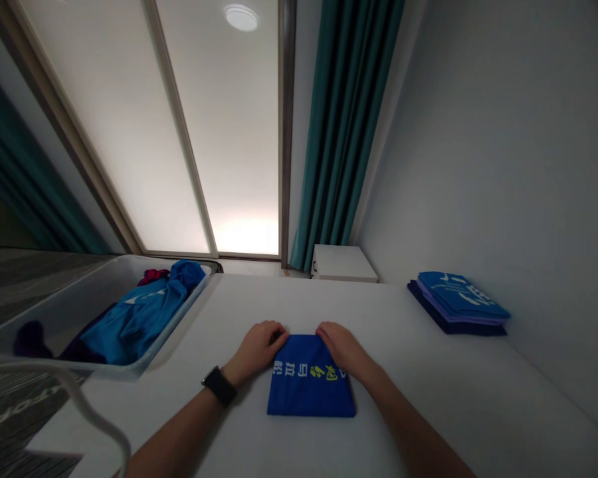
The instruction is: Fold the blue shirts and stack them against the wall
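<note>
A folded blue T-shirt lies flat on the white table in front of me, with white and yellow-green lettering across it. At its far left corner my left hand is closed, thumb and fingers pinching the edge; a dark watch is on that wrist. My right hand grips the far right corner in the same way, its fingers curled over the edge and covering part of the lettering. The shirt's near edge is straight and rests on the tabletop.
On the right of the table sits a stack of folded clothes, blue, purple and navy. A translucent plastic bin with rumpled clothes stands at left. A pale curved tube crosses the lower left. Beyond the table is a white cabinet.
</note>
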A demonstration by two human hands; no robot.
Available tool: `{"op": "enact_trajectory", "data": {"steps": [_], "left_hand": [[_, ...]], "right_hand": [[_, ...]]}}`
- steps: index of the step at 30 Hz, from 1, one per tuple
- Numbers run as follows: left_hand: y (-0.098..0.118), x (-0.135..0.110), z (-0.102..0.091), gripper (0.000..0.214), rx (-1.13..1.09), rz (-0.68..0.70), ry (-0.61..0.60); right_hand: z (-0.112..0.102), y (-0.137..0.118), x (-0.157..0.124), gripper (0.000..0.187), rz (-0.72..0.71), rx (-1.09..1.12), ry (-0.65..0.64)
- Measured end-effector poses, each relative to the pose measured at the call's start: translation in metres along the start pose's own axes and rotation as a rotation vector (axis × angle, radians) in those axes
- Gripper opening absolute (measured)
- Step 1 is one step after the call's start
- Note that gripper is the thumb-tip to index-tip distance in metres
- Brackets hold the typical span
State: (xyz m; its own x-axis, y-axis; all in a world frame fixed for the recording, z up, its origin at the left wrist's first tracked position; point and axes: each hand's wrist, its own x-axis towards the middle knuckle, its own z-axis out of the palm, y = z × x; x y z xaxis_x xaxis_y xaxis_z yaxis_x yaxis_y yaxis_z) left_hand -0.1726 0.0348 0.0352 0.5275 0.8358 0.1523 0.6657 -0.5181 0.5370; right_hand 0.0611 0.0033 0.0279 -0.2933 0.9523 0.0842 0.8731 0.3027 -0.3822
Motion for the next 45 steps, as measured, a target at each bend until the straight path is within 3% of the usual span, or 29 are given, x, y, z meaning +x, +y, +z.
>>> {"op": "enact_trajectory", "data": {"steps": [6,16,22,32,38,45], "left_hand": [[-0.003,0.004,0.005,0.032,0.000,-0.029,-0.009],[-0.008,0.007,0.012,0.029,0.067,0.019,0.014],[-0.014,0.009,0.015,0.031,-0.003,0.036,0.036],[-0.002,0.008,0.005,0.029,-0.155,0.011,0.047],[0.004,0.006,0.000,0.035,-0.077,0.028,-0.003],[0.007,0.004,-0.001,0.036,-0.074,-0.006,0.019]], "right_hand": [[-0.001,0.006,0.005,0.027,-0.009,0.023,-0.038],[0.003,0.008,0.008,0.028,-0.002,0.036,0.028],[0.006,0.015,0.015,0.026,0.014,0.103,0.047],[-0.002,-0.002,0.010,0.026,0.167,-0.056,0.059],[-0.005,-0.003,0.008,0.028,0.121,-0.033,0.107],[0.001,0.001,0.011,0.027,0.173,-0.039,0.058]]}}
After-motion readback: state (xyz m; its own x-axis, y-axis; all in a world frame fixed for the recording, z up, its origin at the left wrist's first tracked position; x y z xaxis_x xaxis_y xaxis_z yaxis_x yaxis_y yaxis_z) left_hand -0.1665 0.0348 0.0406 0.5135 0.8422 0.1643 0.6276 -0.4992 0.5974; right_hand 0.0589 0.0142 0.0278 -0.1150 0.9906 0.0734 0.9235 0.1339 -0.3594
